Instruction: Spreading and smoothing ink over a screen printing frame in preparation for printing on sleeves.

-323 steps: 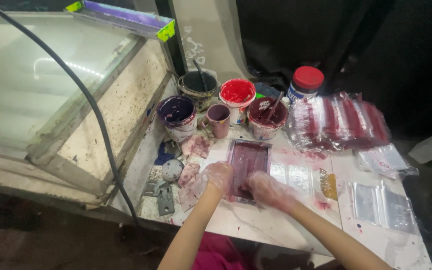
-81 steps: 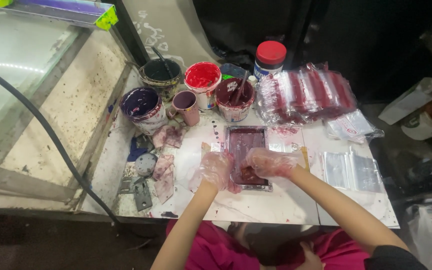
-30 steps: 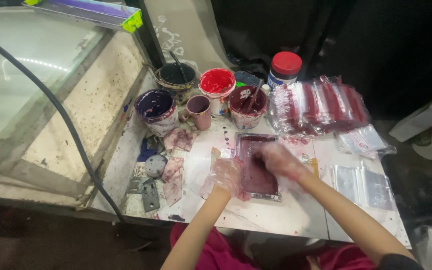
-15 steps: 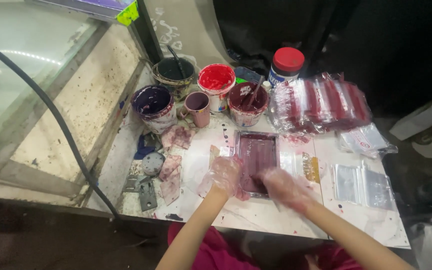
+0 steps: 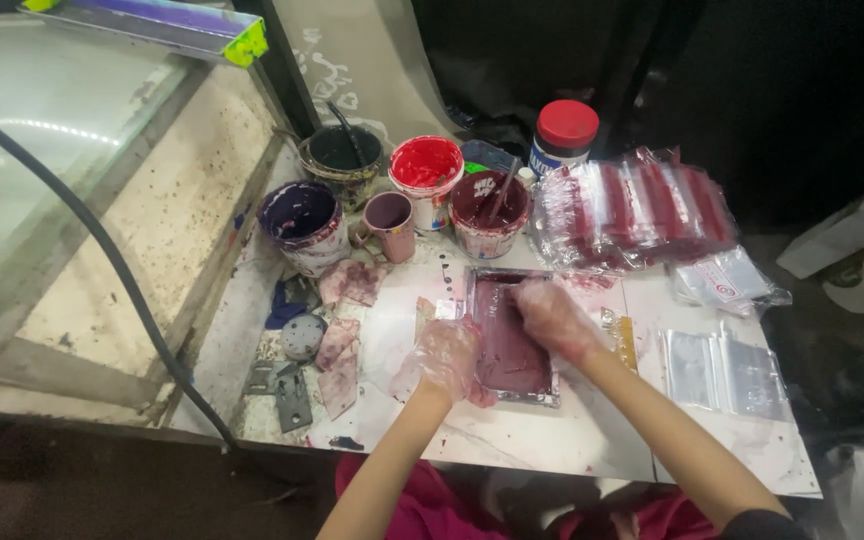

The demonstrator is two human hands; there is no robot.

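- Since half a second ago, right hand [image 5: 552, 318] has slid from the tray's near end to its far end, fingers pressed on dark red ink.
- Left hand [image 5: 442, 358], gloved, steadies the tray [image 5: 512, 345] edge on the desk [image 5: 592, 440].
- Paint pots [image 5: 422, 175] unmoved behind.

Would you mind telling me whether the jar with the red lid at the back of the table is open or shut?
Shut: the red lid sits squarely on top of the jar, hiding its mouth.
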